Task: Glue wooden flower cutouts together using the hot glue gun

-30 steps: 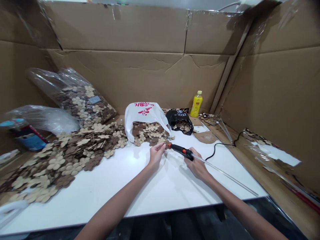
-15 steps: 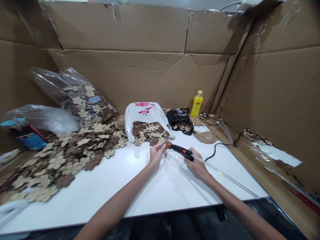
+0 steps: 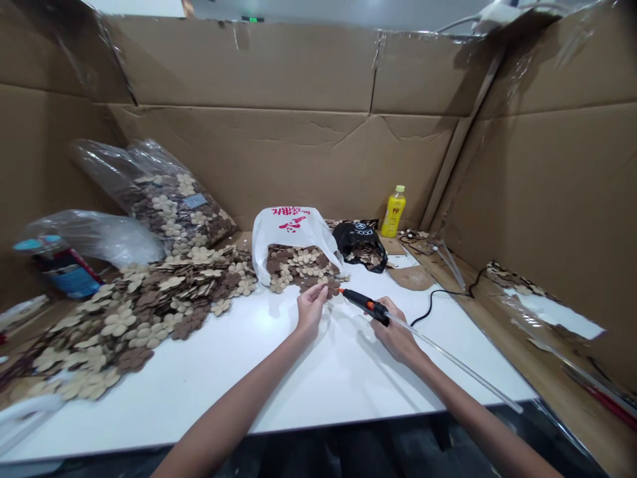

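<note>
Left hand (image 3: 312, 311) pinches cutout (image 3: 329, 289) (half hidden); right (image 3: 395, 338) holds glue gun (image 3: 363, 303).

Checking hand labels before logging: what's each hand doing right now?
Left hand: closed, apparently pinching a brown flower cutout; too small to be sure.
Right hand: closed, holding a black-and-orange hot glue pen.

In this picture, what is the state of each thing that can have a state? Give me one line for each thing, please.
Left hand: raised, fingertips at the edge of the flower cutouts.
Right hand: gripping the glue gun.
Glue stick: long, clear, sticking out of the gun's back.
White plastic bag: open, on its side, cutouts spilled out.
Yellow bottle: upright, capped.
Black cord: lying loose, curved.
</note>
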`<act>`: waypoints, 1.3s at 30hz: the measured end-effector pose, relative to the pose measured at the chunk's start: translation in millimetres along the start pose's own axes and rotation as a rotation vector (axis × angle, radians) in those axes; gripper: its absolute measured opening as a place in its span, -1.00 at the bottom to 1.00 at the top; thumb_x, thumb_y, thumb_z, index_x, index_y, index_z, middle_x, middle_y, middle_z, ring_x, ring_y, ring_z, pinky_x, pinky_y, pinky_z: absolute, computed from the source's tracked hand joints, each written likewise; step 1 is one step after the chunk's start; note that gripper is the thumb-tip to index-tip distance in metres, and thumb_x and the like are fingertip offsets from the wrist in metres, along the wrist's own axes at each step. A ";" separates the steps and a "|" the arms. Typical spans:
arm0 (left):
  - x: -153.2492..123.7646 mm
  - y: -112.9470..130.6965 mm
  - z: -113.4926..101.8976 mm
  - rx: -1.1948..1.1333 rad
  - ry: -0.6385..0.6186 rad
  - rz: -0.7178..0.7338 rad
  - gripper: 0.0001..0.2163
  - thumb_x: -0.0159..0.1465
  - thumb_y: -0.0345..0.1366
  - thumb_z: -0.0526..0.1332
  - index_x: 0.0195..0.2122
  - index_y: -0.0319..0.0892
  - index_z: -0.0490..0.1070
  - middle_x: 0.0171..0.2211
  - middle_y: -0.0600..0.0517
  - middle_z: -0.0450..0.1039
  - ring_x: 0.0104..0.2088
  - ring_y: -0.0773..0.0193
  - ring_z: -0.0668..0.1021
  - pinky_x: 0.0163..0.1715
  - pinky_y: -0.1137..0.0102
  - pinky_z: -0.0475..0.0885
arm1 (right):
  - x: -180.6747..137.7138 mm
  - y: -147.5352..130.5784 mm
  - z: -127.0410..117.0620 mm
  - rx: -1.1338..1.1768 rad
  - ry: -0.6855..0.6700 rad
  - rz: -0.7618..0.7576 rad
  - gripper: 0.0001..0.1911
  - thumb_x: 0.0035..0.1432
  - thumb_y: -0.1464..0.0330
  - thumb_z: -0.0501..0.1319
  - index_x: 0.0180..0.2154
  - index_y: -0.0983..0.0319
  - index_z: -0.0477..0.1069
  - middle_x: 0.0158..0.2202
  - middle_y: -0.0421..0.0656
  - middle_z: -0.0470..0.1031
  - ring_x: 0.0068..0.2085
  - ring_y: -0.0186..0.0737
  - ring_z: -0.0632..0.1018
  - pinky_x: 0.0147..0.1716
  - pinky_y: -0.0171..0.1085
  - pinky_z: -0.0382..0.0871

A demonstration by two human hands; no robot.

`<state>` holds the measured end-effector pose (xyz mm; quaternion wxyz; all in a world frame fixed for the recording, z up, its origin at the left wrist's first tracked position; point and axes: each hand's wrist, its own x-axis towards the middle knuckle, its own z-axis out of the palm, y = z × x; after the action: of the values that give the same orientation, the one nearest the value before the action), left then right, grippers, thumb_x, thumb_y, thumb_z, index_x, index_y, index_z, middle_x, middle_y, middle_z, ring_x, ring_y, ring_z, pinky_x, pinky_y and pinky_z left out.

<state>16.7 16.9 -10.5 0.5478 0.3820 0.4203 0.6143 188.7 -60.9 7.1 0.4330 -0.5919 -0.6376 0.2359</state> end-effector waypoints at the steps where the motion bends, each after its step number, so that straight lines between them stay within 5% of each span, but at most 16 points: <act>1: 1.1 -0.6 -0.6 -0.005 0.011 -0.006 -0.68 -0.10 -0.21 0.36 -0.32 -0.27 0.50 -0.37 -0.09 0.53 -0.41 0.28 0.49 -0.36 0.39 0.34 | -1.2 2.4 -3.3 -0.001 0.005 -0.020 -0.90 -0.13 0.44 0.00 -0.46 0.21 0.22 -0.42 -0.21 0.26 -0.42 -0.27 0.34 -0.42 -0.33 0.22; 6: 6.6 -6.2 -2.3 -0.087 0.065 -0.097 -0.68 -0.15 -0.24 0.38 -0.35 -0.27 0.50 -0.36 -0.07 0.51 -0.41 0.32 0.49 -0.36 0.41 0.32 | -12.8 33.3 -51.7 -0.226 0.049 -0.141 -0.69 -0.11 0.41 0.04 -0.23 0.22 0.32 -0.20 -0.07 0.25 -0.20 -0.12 0.39 -0.23 -0.21 0.27; 13: 10.6 -11.8 -1.9 -0.101 0.043 -0.110 -0.65 -0.19 -0.21 0.40 -0.37 -0.27 0.50 -0.35 -0.07 0.50 -0.40 0.32 0.48 -0.34 0.41 0.32 | -33.9 106.2 -144.9 -0.827 0.180 0.017 -0.60 -0.12 0.41 0.06 -0.15 0.22 0.33 -0.14 -0.03 0.19 -0.28 -0.14 0.43 -0.34 -0.22 0.32; 18: 12.5 -13.6 -3.4 -0.082 0.018 -0.078 -0.64 -0.20 -0.18 0.40 -0.39 -0.27 0.50 -0.40 -0.06 0.49 -0.40 0.30 0.48 -0.34 0.39 0.33 | -41.8 135.0 -158.8 -0.976 0.138 0.003 -0.58 -0.14 0.49 0.04 -0.15 0.26 0.34 -0.21 -0.03 0.19 -0.31 -0.15 0.42 -0.34 -0.21 0.30; 23: 11.2 -13.1 -2.9 -0.049 0.000 -0.077 -0.65 -0.16 -0.18 0.39 -0.37 -0.28 0.50 -0.38 -0.09 0.50 -0.38 0.27 0.49 -0.34 0.38 0.33 | -36.0 128.7 -162.3 -1.159 0.111 -0.029 -0.60 -0.18 0.54 0.05 -0.22 0.25 0.40 -0.34 0.00 0.27 -0.28 0.00 0.41 -0.32 -0.09 0.23; 27: 8.3 -10.7 -1.7 -0.016 -0.008 -0.074 -0.65 -0.13 -0.18 0.37 -0.35 -0.28 0.50 -0.35 -0.13 0.51 -0.37 0.25 0.51 -0.36 0.39 0.33 | 0.4 89.2 -145.6 -1.157 0.122 -0.059 -0.73 -0.13 0.54 0.03 -0.35 0.24 0.41 -0.38 0.01 0.34 -0.31 -0.01 0.41 -0.34 -0.11 0.22; 30: 5.8 -7.5 -1.4 -0.007 -0.018 -0.070 -0.68 -0.13 -0.20 0.37 -0.35 -0.27 0.51 -0.37 -0.12 0.52 -0.41 0.27 0.50 -0.42 0.41 0.32 | 49.4 51.6 -101.1 -0.835 -0.001 -0.139 -0.75 -0.06 0.54 0.01 -0.34 0.25 0.38 -0.33 -0.06 0.38 -0.28 -0.18 0.43 -0.30 -0.27 0.24; 32: 4.1 -5.5 -1.6 -0.002 -0.018 -0.066 -0.69 -0.13 -0.21 0.37 -0.36 -0.27 0.51 -0.40 -0.11 0.51 -0.45 0.29 0.48 -0.46 0.42 0.30 | 85.3 34.1 -63.2 -0.634 -0.057 -0.026 -0.85 -0.07 0.53 0.06 -0.42 0.28 0.37 -0.37 -0.10 0.40 -0.27 -0.22 0.43 -0.28 -0.31 0.23; 36: 1.6 -2.9 -2.5 0.014 -0.030 -0.047 -0.70 -0.11 -0.21 0.36 -0.36 -0.28 0.52 -0.44 -0.11 0.51 -0.48 0.30 0.46 -0.50 0.43 0.28 | 142.0 27.8 -4.6 -0.569 0.027 0.115 -0.87 0.03 0.45 0.06 -0.51 0.31 0.33 -0.48 -0.08 0.39 -0.34 -0.22 0.46 -0.37 -0.27 0.22; 39: 0.6 -2.3 -2.8 0.018 -0.023 -0.045 -0.70 -0.10 -0.23 0.36 -0.35 -0.28 0.53 -0.41 -0.12 0.51 -0.46 0.29 0.46 -0.50 0.43 0.27 | 162.9 37.8 12.8 -0.523 0.110 0.206 -0.83 0.00 0.51 0.08 -0.59 0.30 0.30 -0.50 0.01 0.40 -0.33 -0.13 0.47 -0.37 -0.19 0.23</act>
<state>14.9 17.3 -13.7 0.5628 0.3844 0.4282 0.5934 211.2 105.2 14.3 0.2734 -0.7569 -0.5890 0.0739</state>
